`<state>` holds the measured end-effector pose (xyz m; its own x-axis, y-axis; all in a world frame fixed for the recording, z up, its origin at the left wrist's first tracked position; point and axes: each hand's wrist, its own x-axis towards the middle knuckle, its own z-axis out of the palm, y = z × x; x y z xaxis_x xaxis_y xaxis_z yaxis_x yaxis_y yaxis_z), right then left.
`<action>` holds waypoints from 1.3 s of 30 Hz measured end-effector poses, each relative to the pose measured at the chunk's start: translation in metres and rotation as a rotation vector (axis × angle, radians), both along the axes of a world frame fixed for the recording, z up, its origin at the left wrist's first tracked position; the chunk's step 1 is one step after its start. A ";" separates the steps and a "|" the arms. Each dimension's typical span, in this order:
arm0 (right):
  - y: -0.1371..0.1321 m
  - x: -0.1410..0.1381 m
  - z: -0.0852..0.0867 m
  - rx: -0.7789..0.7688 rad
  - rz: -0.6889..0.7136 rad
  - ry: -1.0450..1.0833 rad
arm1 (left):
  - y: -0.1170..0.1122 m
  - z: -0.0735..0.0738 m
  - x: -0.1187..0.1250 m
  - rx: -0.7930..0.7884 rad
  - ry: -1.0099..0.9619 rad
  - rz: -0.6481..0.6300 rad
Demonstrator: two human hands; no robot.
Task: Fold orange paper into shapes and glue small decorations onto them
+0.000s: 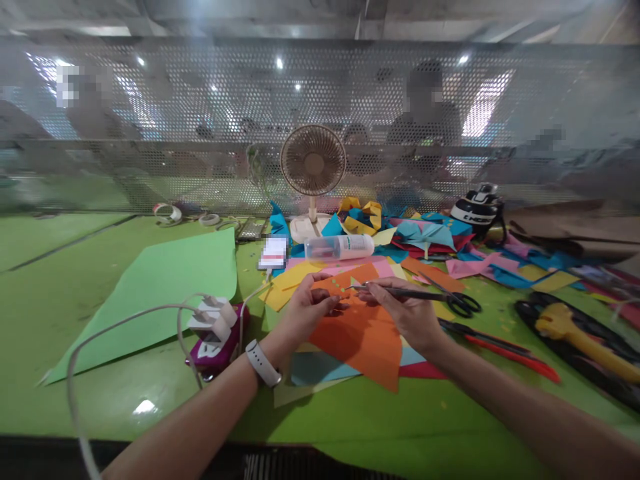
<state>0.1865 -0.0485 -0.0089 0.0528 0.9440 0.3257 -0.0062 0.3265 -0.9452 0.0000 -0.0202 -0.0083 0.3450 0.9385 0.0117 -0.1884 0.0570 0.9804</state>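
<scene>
My left hand (305, 310) pinches the upper edge of an orange paper sheet (363, 337) lying on a stack of coloured sheets. A white watch sits on that wrist. My right hand (407, 310) grips a thin dark pointed tool (395, 291) whose tip rests near the orange sheet's top edge, close to my left fingers. Small dots mark the paper by the tip.
Black scissors (463, 303) and a red-handled tool (505, 350) lie right of my hands, a yellow glue gun (575, 330) farther right. A white bottle (340, 247), a small fan (313, 167), paper scraps, a green sheet (165, 287) and a plug strip (215, 327) surround them. People sit behind a mesh screen.
</scene>
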 end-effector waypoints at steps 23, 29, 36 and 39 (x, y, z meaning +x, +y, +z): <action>0.000 -0.001 0.001 0.028 0.002 0.003 | -0.005 0.004 0.003 -0.083 -0.045 0.019; 0.000 -0.001 0.000 0.058 -0.019 -0.017 | -0.006 0.005 0.004 -0.092 -0.072 0.023; -0.001 -0.001 -0.002 0.072 -0.014 -0.041 | -0.007 0.004 0.004 -0.090 -0.075 0.026; -0.001 -0.001 -0.001 0.067 -0.018 -0.045 | -0.007 0.005 0.004 -0.089 -0.079 0.027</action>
<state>0.1858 -0.0492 -0.0102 0.0533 0.9188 0.3910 0.0427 0.3891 -0.9202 0.0043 -0.0273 -0.0032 0.3210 0.9460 -0.0457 -0.2680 0.1370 0.9536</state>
